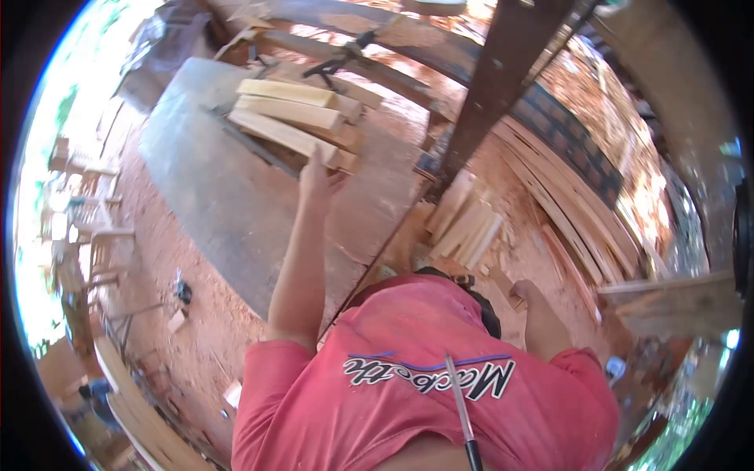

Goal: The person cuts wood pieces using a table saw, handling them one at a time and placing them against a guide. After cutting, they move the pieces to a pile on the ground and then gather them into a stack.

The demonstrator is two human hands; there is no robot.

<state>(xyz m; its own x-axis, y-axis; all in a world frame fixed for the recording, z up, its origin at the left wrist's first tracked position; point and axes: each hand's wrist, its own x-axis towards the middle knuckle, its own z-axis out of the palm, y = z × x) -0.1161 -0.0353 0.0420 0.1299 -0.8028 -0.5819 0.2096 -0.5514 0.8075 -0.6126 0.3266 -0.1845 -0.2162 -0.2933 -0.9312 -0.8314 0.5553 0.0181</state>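
Note:
My left hand is at the near end of a stack of pale wooden blocks on the grey table. Its fingers are apart, with the index finger by the lowest light block. My right hand is low on the right, beside my body. Its fingers are curled round a small flat wooden piece; the grip shows only in part. A pen-like tool lies against my red shirt.
The grey tabletop has a clamp near its far side. A dark post rises at its right. Cut blocks and long boards lie to the right. Chairs stand far left; more boards are at lower left.

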